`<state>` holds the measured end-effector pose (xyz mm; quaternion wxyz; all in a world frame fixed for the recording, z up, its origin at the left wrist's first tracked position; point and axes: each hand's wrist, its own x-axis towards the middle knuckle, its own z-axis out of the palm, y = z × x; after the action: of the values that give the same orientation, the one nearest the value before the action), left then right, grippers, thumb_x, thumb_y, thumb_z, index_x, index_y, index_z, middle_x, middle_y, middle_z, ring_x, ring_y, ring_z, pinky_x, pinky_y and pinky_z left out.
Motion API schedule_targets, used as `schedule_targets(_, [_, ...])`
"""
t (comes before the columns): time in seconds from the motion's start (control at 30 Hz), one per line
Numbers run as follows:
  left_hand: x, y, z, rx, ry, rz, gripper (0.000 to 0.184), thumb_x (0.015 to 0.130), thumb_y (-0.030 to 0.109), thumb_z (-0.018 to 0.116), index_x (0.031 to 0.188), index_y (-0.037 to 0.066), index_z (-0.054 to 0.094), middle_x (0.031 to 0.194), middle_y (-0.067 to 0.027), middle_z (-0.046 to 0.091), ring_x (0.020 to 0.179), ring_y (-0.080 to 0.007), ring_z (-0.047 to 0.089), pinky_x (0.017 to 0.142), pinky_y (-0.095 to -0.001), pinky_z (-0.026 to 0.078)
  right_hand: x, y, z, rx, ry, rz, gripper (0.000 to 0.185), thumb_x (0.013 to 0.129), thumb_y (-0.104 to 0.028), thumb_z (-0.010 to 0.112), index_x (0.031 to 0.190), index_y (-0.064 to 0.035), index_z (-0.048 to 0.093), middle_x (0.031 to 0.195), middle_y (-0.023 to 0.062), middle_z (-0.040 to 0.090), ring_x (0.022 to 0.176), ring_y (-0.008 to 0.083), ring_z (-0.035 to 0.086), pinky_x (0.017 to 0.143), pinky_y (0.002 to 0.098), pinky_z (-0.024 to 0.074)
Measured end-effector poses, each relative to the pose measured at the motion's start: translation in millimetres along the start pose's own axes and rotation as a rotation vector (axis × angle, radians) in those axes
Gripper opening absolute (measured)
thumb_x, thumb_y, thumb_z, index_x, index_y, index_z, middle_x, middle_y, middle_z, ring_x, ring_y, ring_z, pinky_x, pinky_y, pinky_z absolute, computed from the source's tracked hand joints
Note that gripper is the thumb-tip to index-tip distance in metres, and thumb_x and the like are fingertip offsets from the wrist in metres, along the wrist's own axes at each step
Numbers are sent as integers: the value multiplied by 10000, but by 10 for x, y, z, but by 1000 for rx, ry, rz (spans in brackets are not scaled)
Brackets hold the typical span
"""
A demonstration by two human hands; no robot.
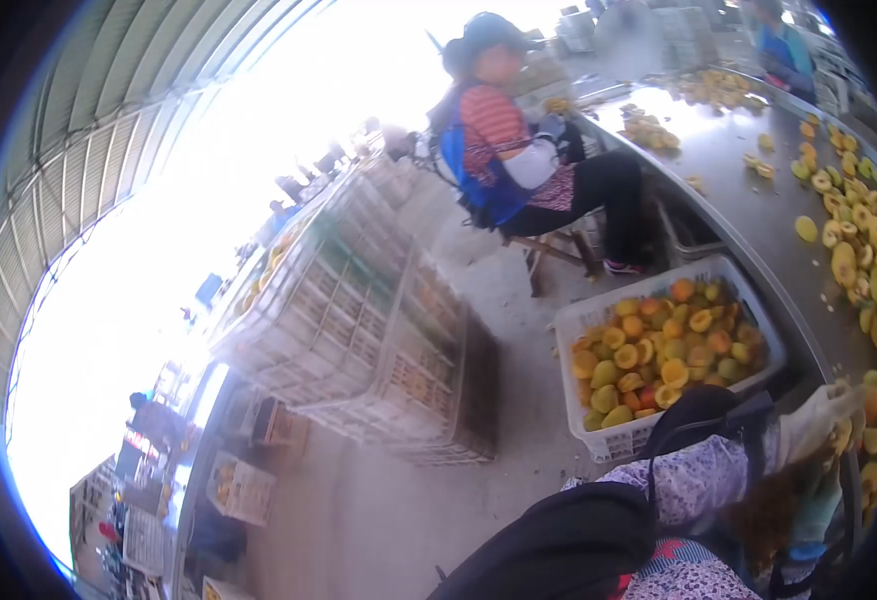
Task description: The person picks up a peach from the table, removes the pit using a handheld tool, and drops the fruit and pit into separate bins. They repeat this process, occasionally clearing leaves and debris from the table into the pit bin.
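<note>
A patterned sleeve point(698, 480) with a dark band leads to my left hand point(820, 422), in a pale, loose glove, at the near edge of the metal table point(758, 215). Its blurred fingers are beside halved yellow-green fruit point(873, 440); whether they hold a piece is unclear. Below it, my right hand point(816, 500) shows only in part, in a greenish covering above a blue cuff, with its fingers hidden. A white crate point(600, 440) of orange and green fruit halves point(648, 350) stands on the floor beside the table.
A seated co-worker point(498, 130) in a dark hat and blue apron is beside the table. Another person point(786, 55) is at the far right. Stacked crates point(358, 330) stand at centre left. More fruit pieces point(648, 130) lie on the table's far part.
</note>
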<state>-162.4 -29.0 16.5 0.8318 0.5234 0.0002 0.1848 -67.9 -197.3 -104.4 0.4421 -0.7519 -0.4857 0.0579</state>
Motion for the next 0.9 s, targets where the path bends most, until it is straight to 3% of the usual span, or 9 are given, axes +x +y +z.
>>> schedule_targets(0.03, [-110, -83, 284, -351, 492, -81, 395, 970, 317, 609, 1105, -54, 591, 784, -52, 581, 640, -117, 548, 602, -257, 467, 48, 40, 85, -58, -65, -111, 502, 963, -155, 535, 1401, 67, 427, 1280, 309, 559, 1121, 401, 604, 948, 394, 493])
schedule_targets(0.13, [-197, -152, -155, -504, 168, -96, 273, 997, 275, 568, 812, 76, 581, 660, 6, 519, 568, -85, 506, 529, -242, 412, 65, -281, 207, -99, -185, -56, 503, 963, -156, 535, 1401, 66, 427, 1282, 310, 556, 1122, 401, 604, 948, 396, 494])
schedule_targets(0.2, [-212, -348, -109, -262, 318, 359, 255, 1001, 241, 537, 826, 66, 597, 632, 3, 531, 516, -91, 500, 487, -243, 392, 80, -485, 280, -110, -234, -31, 503, 962, -156, 535, 1401, 65, 427, 1284, 311, 555, 1122, 401, 604, 948, 397, 494])
schedule_targets(0.4, [4, -396, -148, -208, 597, 46, 558, 1034, 350, 405, 598, 37, 560, 462, -76, 526, 321, -165, 471, 332, -260, 397, 140, -711, 455, -134, -305, 7, 505, 961, -157, 535, 1402, 63, 428, 1289, 313, 550, 1122, 402, 604, 948, 400, 494])
schedule_targets(0.43, [59, -418, 112, -428, 1013, 274, 607, 1049, 326, 403, 522, 53, 529, 442, -87, 528, 286, -158, 450, 299, -254, 372, 153, -721, 467, -133, -317, 10, 505, 961, -158, 536, 1402, 62, 428, 1290, 314, 549, 1122, 402, 604, 948, 401, 494])
schedule_targets(0.47, [-45, -328, 12, -431, 1023, 278, 607, 1049, 326, 403, 522, 53, 529, 442, -87, 528, 286, -158, 450, 299, -254, 372, 167, -735, 485, -131, -323, 13, 505, 960, -158, 536, 1402, 62, 428, 1291, 314, 548, 1122, 402, 604, 948, 402, 494])
schedule_targets(0.53, [-244, -165, -309, -108, 399, 22, 368, 1005, 349, 530, 828, 38, 617, 639, -39, 594, 505, -110, 543, 430, -293, 398, 199, -743, 521, -130, -338, 15, 506, 960, -158, 536, 1403, 61, 428, 1292, 315, 547, 1122, 402, 603, 948, 403, 494])
schedule_targets(0.77, [-108, -232, -153, -25, 658, -1, 376, 1011, 386, 544, 824, 65, 598, 607, 6, 547, 474, -84, 496, 393, -250, 355, 257, -792, 590, -129, -366, 10, 508, 958, -160, 536, 1403, 59, 428, 1298, 318, 541, 1123, 402, 603, 948, 407, 494])
schedule_targets(0.9, [70, -452, -191, -339, 355, 19, 326, 1005, 370, 555, 938, 55, 608, 642, 7, 548, 515, -102, 519, 415, -254, 376, 275, -833, 601, -126, -361, -10, 509, 957, -160, 536, 1404, 58, 428, 1301, 319, 538, 1123, 402, 603, 948, 409, 494])
